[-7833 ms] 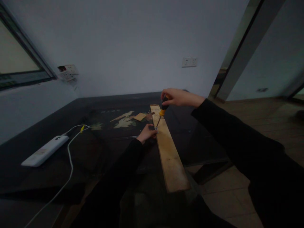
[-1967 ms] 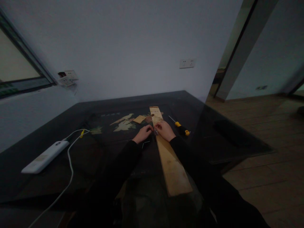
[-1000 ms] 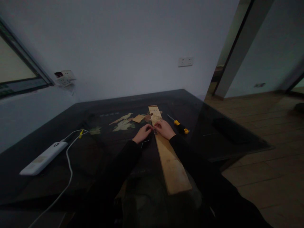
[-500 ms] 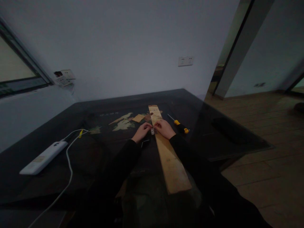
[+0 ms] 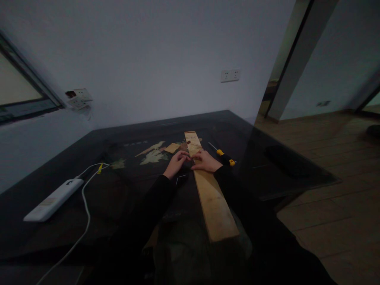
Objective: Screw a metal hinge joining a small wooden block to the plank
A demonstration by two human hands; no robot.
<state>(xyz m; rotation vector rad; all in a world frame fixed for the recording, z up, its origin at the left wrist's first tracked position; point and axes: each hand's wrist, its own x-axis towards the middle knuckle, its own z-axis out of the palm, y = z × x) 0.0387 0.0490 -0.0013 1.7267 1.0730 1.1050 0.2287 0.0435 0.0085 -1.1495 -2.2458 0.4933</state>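
Observation:
A long, narrow wooden board [image 5: 216,209] lies lengthwise on the dark table, its near end towards me. My right hand [image 5: 207,161] rests across the board, with its fingers closed at the left edge over a small metal hinge, now almost wholly hidden. Just left of the board, my left hand [image 5: 175,164] has thumb and fingers pinched together, close to the right fingertips. Whatever lies in that pinch is too small to make out. A yellow and black screwdriver [image 5: 225,155] lies right of the board. Near my left wrist is a small bent metal rod [image 5: 180,177].
A small square wooden piece [image 5: 172,148] lies beyond my left hand on the table's painted pattern. A white power strip [image 5: 55,200] with a white cable [image 5: 86,206] lies at the left. The dark table [image 5: 142,229] stands against a wall with sockets [image 5: 230,75].
My right fingers have come down and forward over the hinge, which showed between the hands before and is now covered. My left hand has shifted slightly. The view has moved a little.

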